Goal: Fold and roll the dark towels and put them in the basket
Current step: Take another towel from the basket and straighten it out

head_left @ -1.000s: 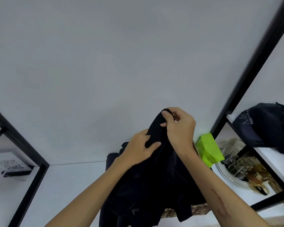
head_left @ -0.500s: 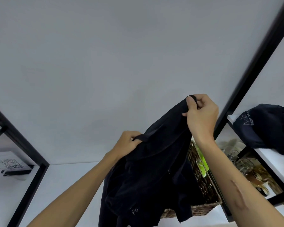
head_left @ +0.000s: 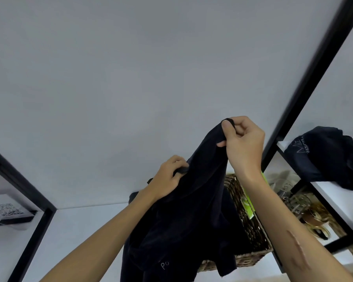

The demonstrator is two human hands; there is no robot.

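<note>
Holding dark towel [head_left: 192,210] up over wicker basket [head_left: 247,220]: right hand [head_left: 244,143] pinches top corner, left hand [head_left: 169,180] grips edge. Best spread corners apart, flatten before folding.

The right hand [head_left: 244,143] pinches the top edge of a dark towel [head_left: 192,216] and holds it high; the left hand [head_left: 169,180] grips the same edge lower down. The cloth hangs in front of a wicker basket [head_left: 247,218] on the white surface [head_left: 73,237]. Another dark cloth [head_left: 322,157] lies on the shelf [head_left: 338,198] at right.
</note>
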